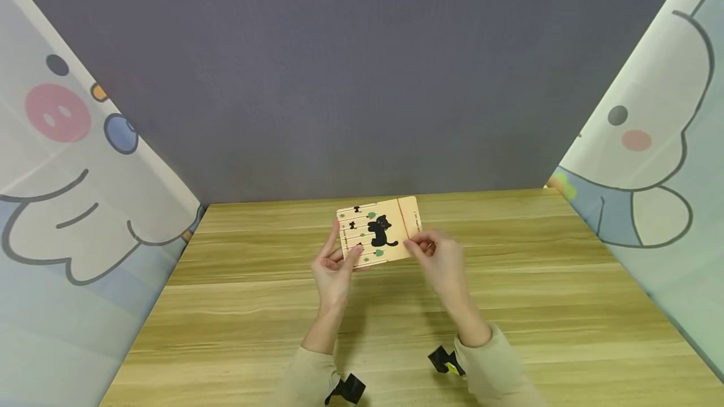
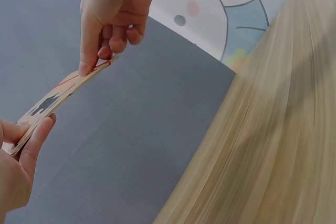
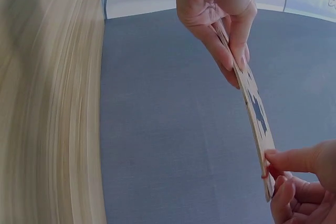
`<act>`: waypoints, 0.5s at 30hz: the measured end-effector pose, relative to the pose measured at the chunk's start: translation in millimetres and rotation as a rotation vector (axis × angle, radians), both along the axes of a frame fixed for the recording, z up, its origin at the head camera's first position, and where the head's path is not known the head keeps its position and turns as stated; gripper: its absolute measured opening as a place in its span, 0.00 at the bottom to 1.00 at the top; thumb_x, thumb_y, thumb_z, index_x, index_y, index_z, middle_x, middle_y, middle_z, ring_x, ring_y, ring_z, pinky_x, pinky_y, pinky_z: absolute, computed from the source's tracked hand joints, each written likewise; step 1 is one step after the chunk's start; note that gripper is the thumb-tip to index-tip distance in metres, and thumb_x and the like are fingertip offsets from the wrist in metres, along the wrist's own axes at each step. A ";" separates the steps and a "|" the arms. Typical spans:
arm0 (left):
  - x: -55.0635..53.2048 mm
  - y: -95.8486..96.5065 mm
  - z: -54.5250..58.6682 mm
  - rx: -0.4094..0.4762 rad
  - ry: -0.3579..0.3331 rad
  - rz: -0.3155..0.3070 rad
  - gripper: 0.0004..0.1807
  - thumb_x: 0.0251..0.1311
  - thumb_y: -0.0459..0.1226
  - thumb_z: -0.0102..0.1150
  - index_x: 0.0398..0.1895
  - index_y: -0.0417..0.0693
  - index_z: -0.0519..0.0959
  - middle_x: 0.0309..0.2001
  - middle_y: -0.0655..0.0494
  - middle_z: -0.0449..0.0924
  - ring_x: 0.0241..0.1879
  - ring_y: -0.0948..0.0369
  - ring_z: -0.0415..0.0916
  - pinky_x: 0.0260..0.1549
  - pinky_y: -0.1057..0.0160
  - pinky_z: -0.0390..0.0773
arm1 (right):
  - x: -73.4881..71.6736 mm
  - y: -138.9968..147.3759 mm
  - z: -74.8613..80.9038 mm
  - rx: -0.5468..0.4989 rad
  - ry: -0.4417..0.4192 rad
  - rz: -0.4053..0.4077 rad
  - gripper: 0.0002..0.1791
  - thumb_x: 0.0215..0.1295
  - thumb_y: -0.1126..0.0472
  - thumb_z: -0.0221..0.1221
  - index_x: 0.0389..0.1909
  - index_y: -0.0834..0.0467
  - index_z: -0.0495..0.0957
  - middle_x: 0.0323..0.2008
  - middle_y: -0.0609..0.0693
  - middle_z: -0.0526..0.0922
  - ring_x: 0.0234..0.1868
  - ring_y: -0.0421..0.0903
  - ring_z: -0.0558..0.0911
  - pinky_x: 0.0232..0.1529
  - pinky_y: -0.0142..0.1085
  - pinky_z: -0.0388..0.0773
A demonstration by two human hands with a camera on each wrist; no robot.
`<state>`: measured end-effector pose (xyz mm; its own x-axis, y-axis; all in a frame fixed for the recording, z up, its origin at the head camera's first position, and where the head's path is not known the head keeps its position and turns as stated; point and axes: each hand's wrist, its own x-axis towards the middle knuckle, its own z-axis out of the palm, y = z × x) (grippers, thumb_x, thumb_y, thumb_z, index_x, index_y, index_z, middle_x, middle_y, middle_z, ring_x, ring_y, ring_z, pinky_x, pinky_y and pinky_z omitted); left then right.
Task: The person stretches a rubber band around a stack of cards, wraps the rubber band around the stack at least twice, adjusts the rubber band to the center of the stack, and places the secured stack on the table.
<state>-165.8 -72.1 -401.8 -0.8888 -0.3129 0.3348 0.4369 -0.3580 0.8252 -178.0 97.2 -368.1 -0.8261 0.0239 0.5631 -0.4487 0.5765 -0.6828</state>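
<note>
notebook (image 1: 380, 232) is being held above the counter (image 1: 243, 331) | left hand (image 1: 334, 276) is gripping one end | right hand (image 1: 445, 264) is pinching the opposite end by the red band (image 1: 402, 213) | probably handling light, fairly stiff; ends are offering good holds

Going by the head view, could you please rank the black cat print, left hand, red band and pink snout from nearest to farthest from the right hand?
1. Red band: at the right hand.
2. Black cat print: left of the band, on the booklet.
3. Left hand: holding the booklet's left end.
4. Pink snout: far left, on the printed backdrop.
</note>
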 end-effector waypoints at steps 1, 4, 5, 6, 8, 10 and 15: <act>0.0 0.5 0.1 -0.001 0.004 0.004 0.34 0.46 0.21 0.59 0.60 0.41 0.64 0.33 0.30 0.75 0.27 0.57 0.80 0.21 0.58 0.80 | 0.2 -0.9 -0.6 0.005 0.000 0.001 0.05 0.47 0.68 0.65 0.20 0.64 0.78 0.17 0.49 0.75 0.17 0.39 0.71 0.15 0.26 0.70; 0.0 2.1 0.1 -0.007 0.016 0.018 0.34 0.46 0.21 0.59 0.60 0.40 0.63 0.33 0.30 0.75 0.27 0.57 0.80 0.20 0.56 0.79 | 0.7 -3.8 -3.3 0.029 0.021 0.000 0.04 0.48 0.70 0.64 0.20 0.64 0.78 0.18 0.50 0.76 0.20 0.40 0.72 0.19 0.29 0.73; -0.1 2.6 -0.3 -0.010 0.019 0.024 0.34 0.46 0.20 0.59 0.60 0.40 0.63 0.33 0.30 0.75 0.27 0.57 0.80 0.20 0.55 0.79 | 1.3 -4.9 -3.9 0.035 0.029 0.002 0.04 0.48 0.71 0.64 0.20 0.64 0.77 0.19 0.50 0.76 0.20 0.41 0.73 0.20 0.31 0.74; -0.4 2.9 -0.8 -0.019 0.024 0.032 0.34 0.46 0.20 0.58 0.60 0.39 0.63 0.33 0.29 0.75 0.27 0.57 0.80 0.19 0.55 0.79 | 1.8 -6.0 -4.5 0.039 0.039 0.006 0.04 0.48 0.71 0.63 0.20 0.64 0.77 0.19 0.51 0.76 0.22 0.42 0.73 0.22 0.33 0.75; -0.8 3.6 -1.7 -0.035 0.030 0.052 0.34 0.46 0.20 0.58 0.60 0.38 0.62 0.32 0.28 0.75 0.26 0.58 0.80 0.19 0.55 0.79 | 3.1 -8.1 -5.6 0.046 0.054 0.016 0.04 0.49 0.72 0.62 0.21 0.64 0.76 0.20 0.51 0.77 0.24 0.44 0.74 0.25 0.36 0.76; -1.4 3.8 -2.7 -0.047 0.031 0.073 0.34 0.46 0.19 0.57 0.60 0.38 0.62 0.31 0.28 0.74 0.26 0.58 0.80 0.18 0.56 0.79 | 5.1 -10.2 -6.2 0.039 0.048 0.035 0.04 0.49 0.74 0.61 0.24 0.65 0.74 0.22 0.52 0.77 0.26 0.46 0.76 0.29 0.37 0.77; -1.9 3.8 -4.4 -0.063 0.022 0.101 0.34 0.46 0.18 0.57 0.60 0.37 0.62 0.27 0.30 0.76 0.26 0.58 0.80 0.18 0.51 0.78 | 9.0 -12.3 -9.0 -0.018 0.041 0.093 0.06 0.52 0.77 0.56 0.27 0.66 0.70 0.24 0.54 0.79 0.29 0.48 0.79 0.36 0.39 0.79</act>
